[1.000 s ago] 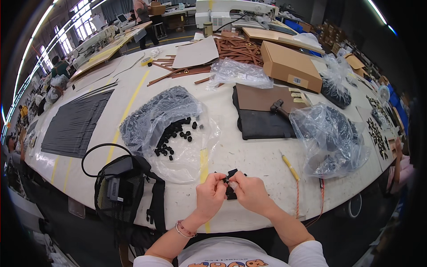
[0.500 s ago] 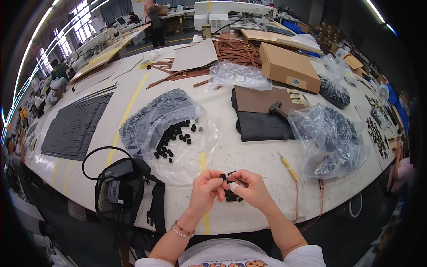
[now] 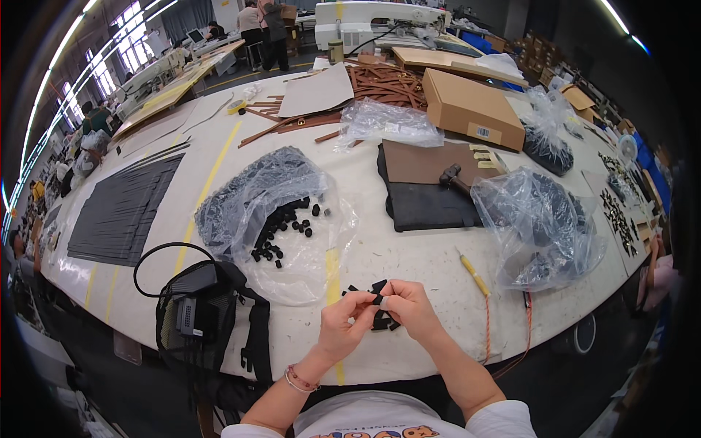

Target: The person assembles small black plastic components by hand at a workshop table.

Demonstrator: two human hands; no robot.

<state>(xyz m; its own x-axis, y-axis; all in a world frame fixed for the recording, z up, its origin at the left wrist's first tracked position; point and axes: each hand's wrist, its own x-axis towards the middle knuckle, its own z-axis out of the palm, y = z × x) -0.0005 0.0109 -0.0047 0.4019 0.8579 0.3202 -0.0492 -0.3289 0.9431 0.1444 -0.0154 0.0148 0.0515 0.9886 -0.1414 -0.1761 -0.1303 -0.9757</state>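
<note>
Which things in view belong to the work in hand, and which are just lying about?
In the work:
small black part, between left hand and right hand
black pieces beneath the hands
perhaps loose black bits at the clear plastic bag

Apparently lying about:
hammer
yellow-handled tool
cardboard box
brown strips
black strips

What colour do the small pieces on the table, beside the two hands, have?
The small pieces are black; the head view shows this best.
</note>
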